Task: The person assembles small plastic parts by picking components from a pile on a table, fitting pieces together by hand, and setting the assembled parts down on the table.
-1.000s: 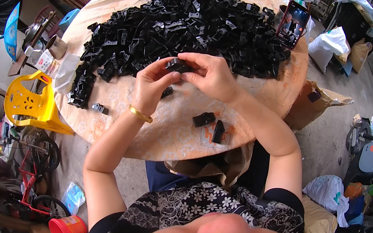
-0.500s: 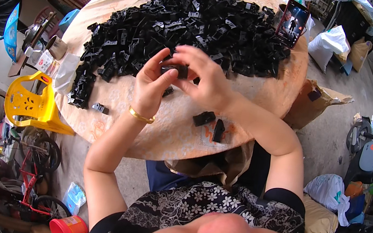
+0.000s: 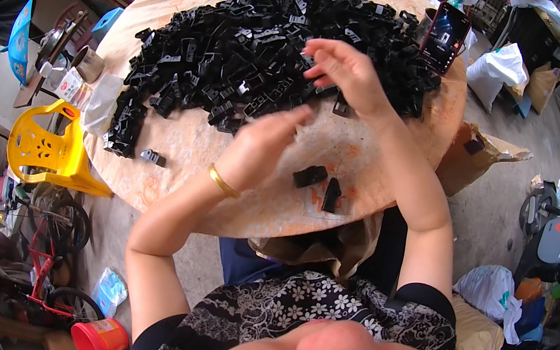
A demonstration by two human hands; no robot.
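A big heap of small black plastic parts (image 3: 226, 49) covers the far half of the round table. Over its near right edge is my right hand (image 3: 350, 76), fingers bent and apart, with no part visible in it. My left hand (image 3: 262, 146), a gold bangle at its wrist, is above the cloth just short of the heap. It is smeared by motion, and I cannot see whether it holds anything. Two loose black parts (image 3: 310, 175) lie nearer me on the right, and a single part (image 3: 153, 157) lies at the left.
A patterned peach cloth (image 3: 401, 147) covers the table. At its far right a phone (image 3: 445, 36) leans upright. A yellow chair (image 3: 46, 145) stands at the left, with a red bucket (image 3: 98, 340) below it. An open cardboard box (image 3: 480, 163) is by the right edge.
My hands were together around a black part and are now apart. The right one has moved away from me over the heap; the left one has dropped nearer and to the right.
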